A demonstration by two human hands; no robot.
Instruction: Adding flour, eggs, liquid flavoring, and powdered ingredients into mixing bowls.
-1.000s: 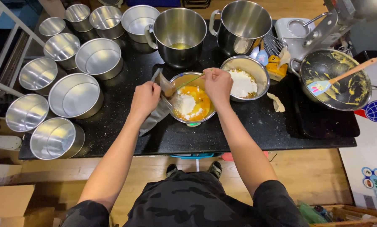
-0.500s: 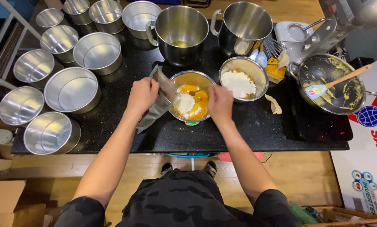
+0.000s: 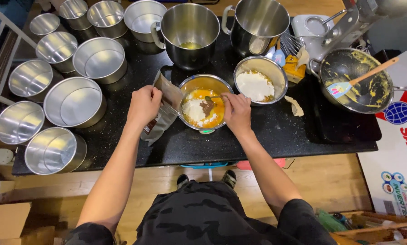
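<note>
**Head view: powder spooned into batter bowl**

Head camera, looking down at a black countertop (image 3: 258,140).

Left hand (image 3: 144,105) was clenched around the top of a grey pouch (image 3: 163,111). The pouch stood tilted, its open mouth at about 1 o'clock from the hand and just beside the rim of the mixing bowl (image 3: 205,103).

Right hand (image 3: 236,111) sat at 3 o'clock of that bowl, fingers pinched on the handle of a small spoon (image 3: 212,98). The spoon reached over the bowl toward 9 o'clock.

Bowl contents: orange-yellow batter, a white powder heap at 8 o'clock, a small brown powder patch near centre, under the spoon tip.

At 1 o'clock from the mixing bowl, nearly touching it, stood a second steel bowl (image 3: 260,80) holding white flour. At 12 o'clock stood a tall steel pot (image 3: 190,34). Well apart at 3 o'clock sat a batter-smeared pan (image 3: 355,80) with a spatula (image 3: 358,80) resting in it. Round cake tins (image 3: 72,100) were grouped from 9 to 11 o'clock.
</note>
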